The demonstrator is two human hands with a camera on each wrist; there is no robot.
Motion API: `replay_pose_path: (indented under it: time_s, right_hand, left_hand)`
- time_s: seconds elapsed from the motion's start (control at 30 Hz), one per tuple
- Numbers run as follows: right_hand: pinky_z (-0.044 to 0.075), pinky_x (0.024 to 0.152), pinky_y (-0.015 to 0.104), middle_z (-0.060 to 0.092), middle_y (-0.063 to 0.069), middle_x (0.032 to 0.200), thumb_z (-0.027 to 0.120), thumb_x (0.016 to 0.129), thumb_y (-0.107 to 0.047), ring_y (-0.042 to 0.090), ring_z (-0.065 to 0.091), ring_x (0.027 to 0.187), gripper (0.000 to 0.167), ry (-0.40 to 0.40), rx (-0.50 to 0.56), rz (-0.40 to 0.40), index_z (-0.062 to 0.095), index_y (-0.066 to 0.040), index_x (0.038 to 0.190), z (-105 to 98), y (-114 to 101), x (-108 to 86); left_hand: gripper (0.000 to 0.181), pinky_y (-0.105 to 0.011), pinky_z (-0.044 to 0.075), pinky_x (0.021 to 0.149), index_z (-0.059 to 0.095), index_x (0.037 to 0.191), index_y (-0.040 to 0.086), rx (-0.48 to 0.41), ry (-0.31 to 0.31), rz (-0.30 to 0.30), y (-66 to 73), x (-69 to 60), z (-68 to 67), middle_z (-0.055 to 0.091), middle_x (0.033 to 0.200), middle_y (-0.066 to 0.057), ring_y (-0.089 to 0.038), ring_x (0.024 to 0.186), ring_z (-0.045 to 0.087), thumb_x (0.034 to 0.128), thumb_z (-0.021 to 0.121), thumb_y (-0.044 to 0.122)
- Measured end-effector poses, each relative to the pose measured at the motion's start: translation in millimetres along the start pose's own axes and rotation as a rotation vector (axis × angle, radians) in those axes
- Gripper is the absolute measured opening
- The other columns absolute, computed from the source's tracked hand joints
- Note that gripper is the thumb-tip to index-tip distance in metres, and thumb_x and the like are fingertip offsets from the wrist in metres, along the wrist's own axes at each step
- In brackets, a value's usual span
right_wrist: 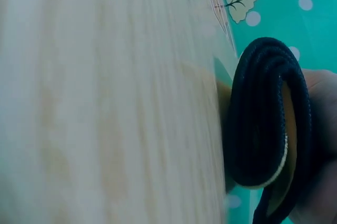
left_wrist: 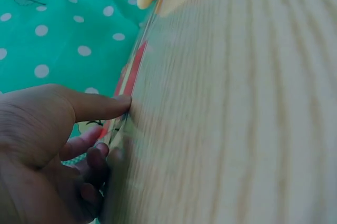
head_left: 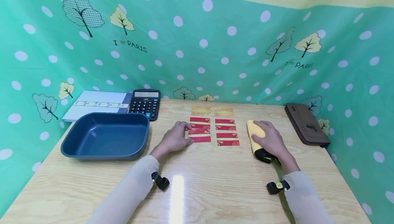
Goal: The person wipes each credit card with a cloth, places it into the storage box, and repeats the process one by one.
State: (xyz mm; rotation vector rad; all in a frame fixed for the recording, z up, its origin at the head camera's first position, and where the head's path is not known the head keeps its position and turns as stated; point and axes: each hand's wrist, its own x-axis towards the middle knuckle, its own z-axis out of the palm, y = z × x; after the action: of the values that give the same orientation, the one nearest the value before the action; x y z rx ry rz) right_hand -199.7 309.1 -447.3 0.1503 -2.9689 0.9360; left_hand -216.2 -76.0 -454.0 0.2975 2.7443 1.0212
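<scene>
My left hand point(head_left: 176, 136) is at the left edge of a column of red printed strips point(head_left: 200, 139), thumb by the lowest strip and fingers by the upper ones. In the left wrist view the thumb point(left_wrist: 102, 107) is straight and its tip touches the tabletop edge-on. A second column of red strips point(head_left: 227, 143) lies to the right, with two gold cards point(head_left: 224, 112) above the columns. My right hand point(head_left: 271, 140) grips a soft yellow thing point(head_left: 253, 135) with a black end, flat on the table. The right wrist view shows that black fabric end point(right_wrist: 258, 113) folded in layers.
A dark blue basin point(head_left: 104, 152) stands at the left. Behind it are a black calculator point(head_left: 144, 104) and a white-and-blue folder point(head_left: 96, 101). A brown zipped case point(head_left: 307, 124) lies at the right. Green dotted cloth point(head_left: 197, 63) hangs around the wooden table point(head_left: 215, 183).
</scene>
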Motion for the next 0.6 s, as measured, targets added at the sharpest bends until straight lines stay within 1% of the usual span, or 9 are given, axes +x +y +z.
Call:
replay_pose_path:
  time_s: [0.07, 0.13, 0.23, 0.33, 0.4, 0.47, 0.53, 0.6]
  right_hand:
    - [0.041, 0.111, 0.071, 0.042, 0.027, 0.155, 0.07, 0.097, -0.024, 0.051, 0.043, 0.14, 0.063, 0.013, 0.035, -0.016, 0.048, -0.007, 0.153, -1, -1, -0.9]
    - [0.041, 0.111, 0.071, 0.042, 0.026, 0.156, 0.071, 0.097, -0.024, 0.05, 0.042, 0.141, 0.063, 0.03, 0.071, -0.036, 0.048, -0.008, 0.153, -1, -4, -1.1]
    - [0.041, 0.111, 0.071, 0.042, 0.024, 0.156, 0.073, 0.097, -0.025, 0.049, 0.041, 0.143, 0.064, 0.06, 0.119, -0.068, 0.049, -0.01, 0.154, -2, -12, -0.2]
    - [0.04, 0.112, 0.072, 0.043, 0.021, 0.157, 0.074, 0.096, -0.027, 0.046, 0.041, 0.145, 0.064, 0.084, 0.152, -0.09, 0.05, -0.014, 0.153, -2, -23, 1.6]
    - [0.04, 0.113, 0.072, 0.043, 0.019, 0.158, 0.075, 0.095, -0.026, 0.045, 0.04, 0.145, 0.064, 0.103, 0.175, -0.103, 0.051, -0.017, 0.153, -2, -31, 3.0]
    - [0.039, 0.114, 0.071, 0.043, 0.018, 0.158, 0.076, 0.094, -0.023, 0.044, 0.041, 0.145, 0.063, 0.125, 0.203, -0.119, 0.052, -0.018, 0.152, -1, -40, 4.3]
    - [0.039, 0.115, 0.069, 0.045, 0.017, 0.157, 0.077, 0.093, -0.02, 0.043, 0.041, 0.145, 0.063, 0.148, 0.236, -0.138, 0.053, -0.019, 0.151, 1, -49, 5.4]
    - [0.039, 0.116, 0.067, 0.046, 0.016, 0.157, 0.078, 0.092, -0.018, 0.041, 0.042, 0.145, 0.062, 0.163, 0.263, -0.159, 0.055, -0.019, 0.15, 3, -57, 6.3]
  left_hand:
    - [0.05, -0.034, 0.05, 0.082, 0.058, 0.128, 0.015, -0.015, 0.007, 0.003, 0.6, -0.5, 0.9, 0.061, 0.117, -0.003, -0.019, 0.092, 0.056, 0.0862, 0.084, 0.021]
    - [0.05, -0.031, 0.046, 0.075, 0.056, 0.129, 0.015, -0.037, 0.006, 0.011, 1.3, -1.1, 1.2, 0.063, 0.11, -0.002, -0.018, 0.085, 0.056, 0.0872, 0.083, 0.018]
    - [0.047, -0.029, 0.042, 0.067, 0.054, 0.128, 0.016, -0.067, 0.004, 0.039, 0.7, -2.1, 1.6, 0.065, 0.099, 0.0, -0.017, 0.076, 0.055, 0.0894, 0.081, 0.015]
    - [0.04, -0.027, 0.043, 0.066, 0.055, 0.124, 0.017, -0.113, 0.023, 0.08, -1.0, -2.1, 2.0, 0.063, 0.093, 0.001, -0.014, 0.074, 0.055, 0.0913, 0.078, 0.011]
    - [0.037, -0.026, 0.046, 0.067, 0.056, 0.123, 0.016, -0.171, 0.037, 0.112, -1.6, -1.3, 2.3, 0.062, 0.092, 0.0, -0.013, 0.075, 0.057, 0.0925, 0.075, 0.007]
    - [0.035, -0.025, 0.05, 0.069, 0.056, 0.122, 0.015, -0.249, 0.044, 0.131, -1.5, -0.2, 2.0, 0.062, 0.093, -0.003, -0.012, 0.078, 0.06, 0.0932, 0.072, 0.002]
    - [0.035, -0.025, 0.055, 0.071, 0.056, 0.122, 0.014, -0.34, 0.042, 0.131, 0.1, 0.2, 0.2, 0.061, 0.097, -0.006, -0.013, 0.082, 0.064, 0.0939, 0.07, -0.001]
    - [0.036, -0.029, 0.061, 0.075, 0.056, 0.123, 0.014, -0.431, 0.046, 0.118, 2.4, 0.1, -3.2, 0.062, 0.102, -0.008, -0.016, 0.085, 0.068, 0.0939, 0.068, -0.004]
